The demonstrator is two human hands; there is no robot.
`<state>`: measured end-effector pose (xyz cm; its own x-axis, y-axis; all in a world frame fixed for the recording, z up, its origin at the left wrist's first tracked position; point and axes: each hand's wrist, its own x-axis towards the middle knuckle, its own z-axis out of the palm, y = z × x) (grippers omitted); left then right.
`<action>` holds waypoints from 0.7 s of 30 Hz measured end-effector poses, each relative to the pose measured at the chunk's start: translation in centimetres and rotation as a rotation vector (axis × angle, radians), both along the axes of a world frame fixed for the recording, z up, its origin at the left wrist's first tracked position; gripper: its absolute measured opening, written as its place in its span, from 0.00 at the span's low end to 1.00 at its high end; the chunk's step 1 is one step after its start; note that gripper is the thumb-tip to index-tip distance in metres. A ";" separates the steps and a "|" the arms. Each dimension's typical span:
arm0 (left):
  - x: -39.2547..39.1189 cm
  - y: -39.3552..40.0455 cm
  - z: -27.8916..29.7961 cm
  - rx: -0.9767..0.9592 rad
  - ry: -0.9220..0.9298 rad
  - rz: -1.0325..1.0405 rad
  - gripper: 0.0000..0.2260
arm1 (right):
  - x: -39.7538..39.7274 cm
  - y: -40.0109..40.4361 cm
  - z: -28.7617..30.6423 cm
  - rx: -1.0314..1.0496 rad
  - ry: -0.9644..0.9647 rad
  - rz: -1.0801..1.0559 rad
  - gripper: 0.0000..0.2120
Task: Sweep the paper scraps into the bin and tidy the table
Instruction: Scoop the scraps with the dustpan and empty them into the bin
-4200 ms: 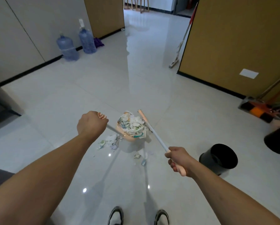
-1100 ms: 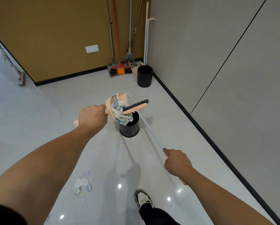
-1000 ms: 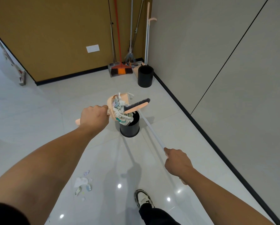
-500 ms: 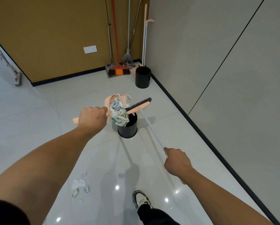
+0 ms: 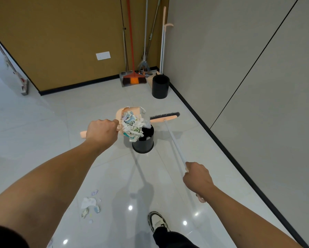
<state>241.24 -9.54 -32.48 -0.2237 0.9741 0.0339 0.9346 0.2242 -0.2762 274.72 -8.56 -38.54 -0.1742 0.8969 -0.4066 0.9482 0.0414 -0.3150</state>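
My left hand (image 5: 101,130) grips the handle of a peach dustpan (image 5: 118,114), which is tipped over a black bin (image 5: 143,144) on the floor. A heap of paper scraps (image 5: 133,126) slides from the pan's mouth into the bin's opening. My right hand (image 5: 197,179) grips the white handle of a broom (image 5: 165,118); its peach head with black bristles hangs in the air just right of the bin's rim, clear of the scraps. A few loose scraps (image 5: 90,205) lie on the tiles near my left forearm.
A second black bin (image 5: 160,86) stands in the far corner beside an orange broom (image 5: 134,79), a grey dustpan and other leaning handles. A grey wall with a black skirting runs along the right. My shoe (image 5: 157,221) is at the bottom.
The broom head has swung right, off the scraps and away from the dustpan. The dustpan has tipped further and the scraps hang lower into the bin.
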 end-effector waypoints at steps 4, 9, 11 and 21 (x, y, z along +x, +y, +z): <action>-0.2 -0.4 0.2 0.009 0.016 0.002 0.05 | -1.0 0.5 0.2 0.041 0.042 -0.006 0.07; -0.4 -1.0 0.4 0.024 0.008 0.012 0.06 | -2.5 1.6 0.7 0.080 0.082 0.014 0.09; -0.5 -1.6 0.5 0.029 -0.002 0.013 0.06 | -3.2 2.0 0.9 0.089 0.068 0.045 0.08; -1.0 -3.6 0.8 0.041 0.008 0.025 0.06 | -4.8 1.5 0.6 0.014 -0.006 0.031 0.07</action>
